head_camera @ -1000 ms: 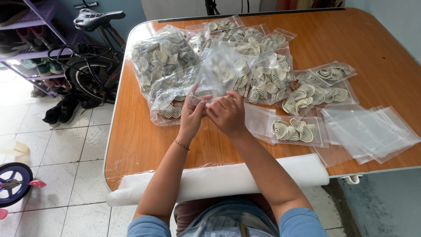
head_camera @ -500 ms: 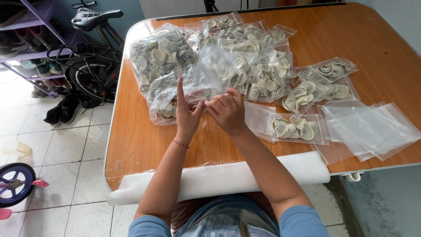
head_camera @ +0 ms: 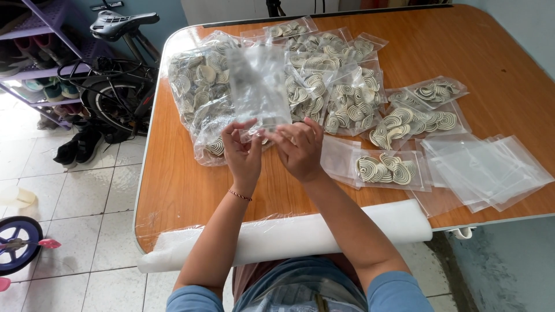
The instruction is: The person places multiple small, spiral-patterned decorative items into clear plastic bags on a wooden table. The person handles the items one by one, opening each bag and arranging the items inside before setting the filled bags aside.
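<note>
**Wooden table, both hands on one clear bag**

Orange-brown wooden table (head_camera: 491,46) carries the work. Above it, an empty clear plastic bag (head_camera: 257,86) stands upright, its lower edge pinched by left hand (head_camera: 243,156) and right hand (head_camera: 300,149). Behind lie packed bags of cream spiral pieces (head_camera: 324,86); flat empty bags (head_camera: 491,170) sit right.

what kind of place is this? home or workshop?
Most likely a home used for piecework packing. A black bicycle and a purple shoe rack stand on the white tiled floor beside the orange wooden table, which carries clear plastic bags of cream spiral pieces.
</note>
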